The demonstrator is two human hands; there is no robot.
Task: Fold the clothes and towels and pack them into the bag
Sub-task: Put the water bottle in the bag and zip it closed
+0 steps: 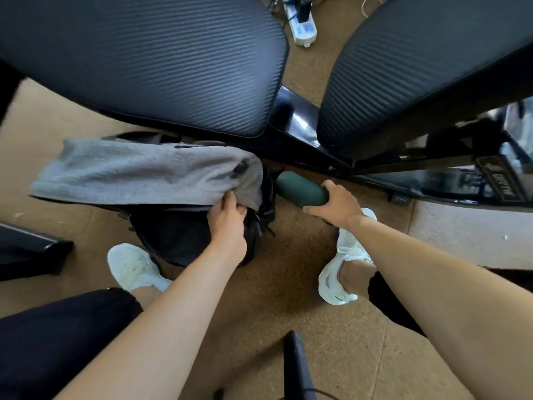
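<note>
**Bag on floor, towel draped over it, both hands engaged**

Bag (184, 241), black, sits on the brown floor (288, 313) between the person's two white shoes, its upper side largely covered. Grey towel (138, 171) lies draped across the top of the bag, spread sideways, with its right end hanging down over the bag's edge. Left hand (229, 220) is at that right end, fingers curled and pinching the towel's lower hem against the thumb; whether the fingers also touch the bag beneath cannot be told. Right hand (336, 204) is closed around the near end of a dark green cylinder (301, 190), thumb on top and fingers below. The cylinder lies roughly level, its far end touching or just beside the bag's right side; which, cannot be told. Left shoe (134, 268) stands just beside the bag's near edge; right shoe (343, 261) is partly hidden behind the right forearm. Two dark ribbed chair seats (144, 59) fill the upper view. A white power strip (301, 30) lies on the floor between them.
</note>
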